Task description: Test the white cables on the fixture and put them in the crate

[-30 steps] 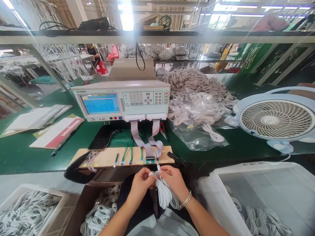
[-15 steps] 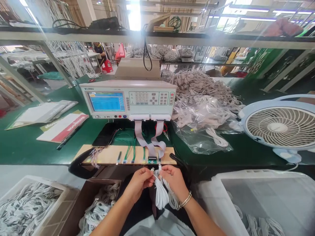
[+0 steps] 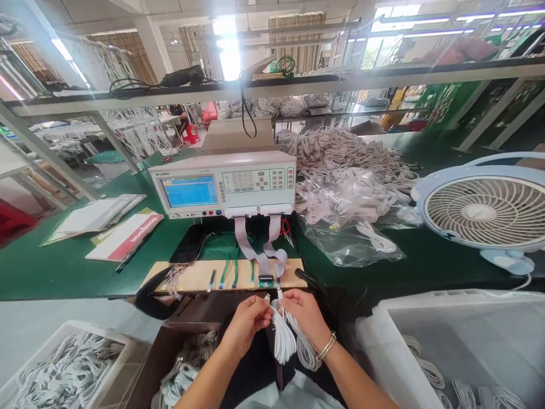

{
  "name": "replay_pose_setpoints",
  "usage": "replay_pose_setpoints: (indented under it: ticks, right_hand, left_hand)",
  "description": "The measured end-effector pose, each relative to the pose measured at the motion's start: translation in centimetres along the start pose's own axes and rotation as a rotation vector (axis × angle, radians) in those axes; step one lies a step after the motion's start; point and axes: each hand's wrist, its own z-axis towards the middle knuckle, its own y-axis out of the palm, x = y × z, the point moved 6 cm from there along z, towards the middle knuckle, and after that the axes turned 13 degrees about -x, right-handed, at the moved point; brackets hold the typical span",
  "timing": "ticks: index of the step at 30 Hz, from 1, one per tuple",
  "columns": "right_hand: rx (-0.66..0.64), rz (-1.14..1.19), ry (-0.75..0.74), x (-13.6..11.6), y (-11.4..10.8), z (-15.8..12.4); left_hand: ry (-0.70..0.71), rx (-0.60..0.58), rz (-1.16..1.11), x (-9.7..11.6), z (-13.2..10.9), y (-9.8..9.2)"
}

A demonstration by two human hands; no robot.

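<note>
White coiled cable (image 3: 284, 341) hangs between my hands at the bench's near edge: my left hand (image 3: 247, 321) and right hand (image 3: 304, 315) each pinch one of its connector ends, close together. Just beyond lies the wooden test board (image 3: 200, 275) with green leads, then grey ribbon cables (image 3: 244, 241) rising to the cable tester (image 3: 223, 184). A desk fan (image 3: 483, 213) stands right; bagged cables (image 3: 349, 199) pile behind.

Tester (image 3: 223, 184) and fan (image 3: 485, 213) on green bench (image 3: 51, 267)
</note>
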Motion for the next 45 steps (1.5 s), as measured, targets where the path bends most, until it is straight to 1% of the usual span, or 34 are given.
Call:
replay_pose_setpoints:
  ticks: [4, 7, 9, 11, 15, 18, 22, 24, 27, 29, 30, 32, 34, 37, 41, 45]
  right_hand:
    - [0.0, 0.036, 0.001, 0.2, 0.0, 0.2]
    - [-0.006, 0.155, 0.012, 0.8, 0.5, 0.5]
    - [0.022, 0.249, 0.014, 1.2, 0.8, 0.6]
    - [0.046, 0.287, -0.012, 1.4, 0.9, 0.5]
    - [0.016, 0.205, -0.051, 1.0, 0.5, 0.0]
    - [0.012, 0.164, -0.028, 1.0, -0.2, -0.9]
    - [0.042, 0.203, 0.025, 1.6, -0.7, -2.1]
    - [0.04, 0.232, 0.028, 1.9, -0.6, -2.4]
    - [0.05, 0.286, 0.031, 2.3, -0.4, -2.5]
    - [0.072, 0.342, 0.036, 2.6, -0.4, -2.3]
    - [0.081, 0.374, 0.035, 2.8, -0.3, -2.1]
    - [0.088, 0.435, 0.023, 2.9, -0.3, -1.8]
    - [0.075, 0.456, 0.032, 2.8, -0.3, -1.4]
    - [0.022, 0.333, 0.093, 2.4, -0.2, -0.7]
    - [-0.033, 0.065, 0.131, 1.6, -0.3, 0.4]
    - [-0.066, -0.048, 0.082, 0.9, 0.1, 1.5]
  left_hand:
    - [0.007, -0.007, -0.01, 0.0, 0.2, -0.2]
    - [0.015, 0.005, -0.03, 0.3, 0.2, -0.5]
    - [0.015, 0.02, -0.043, 0.5, 0.1, -0.8]
    - [0.013, 0.032, -0.052, 0.7, 0.1, -0.9]
    - [0.028, 0.049, -0.061, 0.4, 0.4, -0.8]
    - [0.062, 0.095, -0.111, -0.2, 0.9, -0.6]
    - [0.162, 0.135, -0.207, -0.8, 1.0, 0.0]
    - [0.201, 0.117, -0.238, -0.9, 0.9, 0.4]
    - [0.234, 0.056, -0.251, -0.8, 1.0, 0.8]
    - [0.246, 0.033, -0.239, -0.6, 1.1, 0.8]
    - [0.248, 0.039, -0.234, -0.6, 1.1, 0.6]
    - [0.228, 0.047, -0.224, -0.4, 1.2, 0.5]
    - [0.18, 0.015, -0.215, -0.2, 1.3, 0.8]
    - [0.108, -0.05, -0.19, 0.2, 1.5, 1.5]
    - [0.115, -0.004, -0.16, 0.6, 2.3, 1.2]
    - [0.159, 0.029, -0.094, 0.6, 3.1, 0.5]
